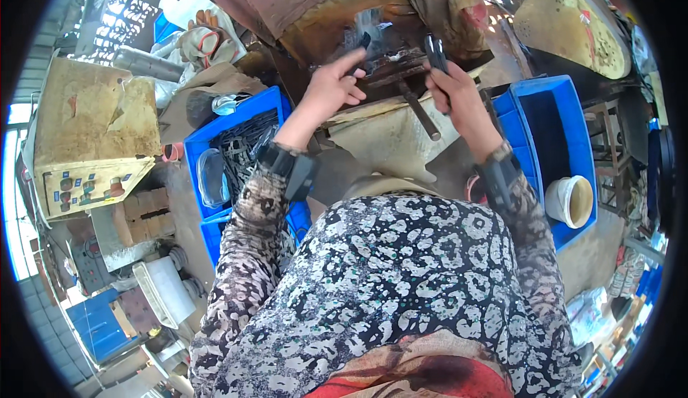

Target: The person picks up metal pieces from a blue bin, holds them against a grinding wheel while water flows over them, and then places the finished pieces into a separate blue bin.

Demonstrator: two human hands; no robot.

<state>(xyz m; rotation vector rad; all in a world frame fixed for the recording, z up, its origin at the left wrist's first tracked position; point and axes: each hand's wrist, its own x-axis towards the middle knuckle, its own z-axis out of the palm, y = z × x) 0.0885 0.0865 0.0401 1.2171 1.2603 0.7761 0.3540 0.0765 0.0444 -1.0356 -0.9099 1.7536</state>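
Note:
My left hand (333, 91) is closed, thumb and forefinger pinching a small dark flat piece (365, 41); its exact kind is hard to make out. My right hand (460, 100) is wrapped round a dark-handled tool with a shiny metal end (434, 52), which looks like pliers. Both hands are over a stained, dark work surface (322, 36) with a pale, worn patch (367, 26) behind the left fingertips. Between the hands a rusty brown bar (418, 108) sticks out toward me, its far end next to a dark metal ledge (390, 75).
At my left stands a blue crate (193, 143) full of dark metal pieces. On my right is another blue bin (527, 154), with a white bucket (570, 201) in it. A yellowish control box (93, 133) stands far left. Stained cloth (459, 11) hangs over the work area.

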